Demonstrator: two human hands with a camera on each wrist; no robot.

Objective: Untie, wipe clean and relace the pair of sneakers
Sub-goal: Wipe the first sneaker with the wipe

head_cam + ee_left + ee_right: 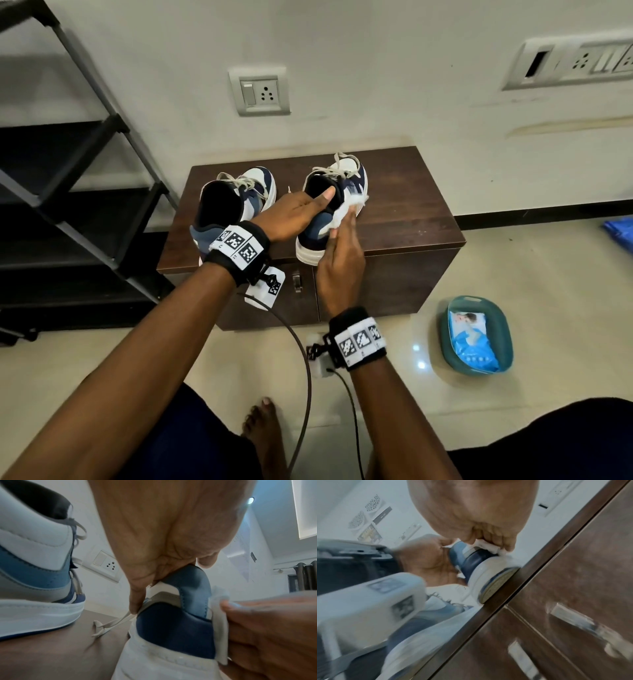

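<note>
on cabinet (411, 219), left hand (294, 216) grips sneaker (315, 233), right hand (342, 260) fingers hidden behind wipe (346, 209)

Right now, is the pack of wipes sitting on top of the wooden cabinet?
No, the pack of wipes lies in a teal basin on the floor, beside the cabinet.

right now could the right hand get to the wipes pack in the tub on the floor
Probably yes: the wipes pack lies uncovered in the open teal tub, floor clear. But the right hand holds a wipe.
</note>
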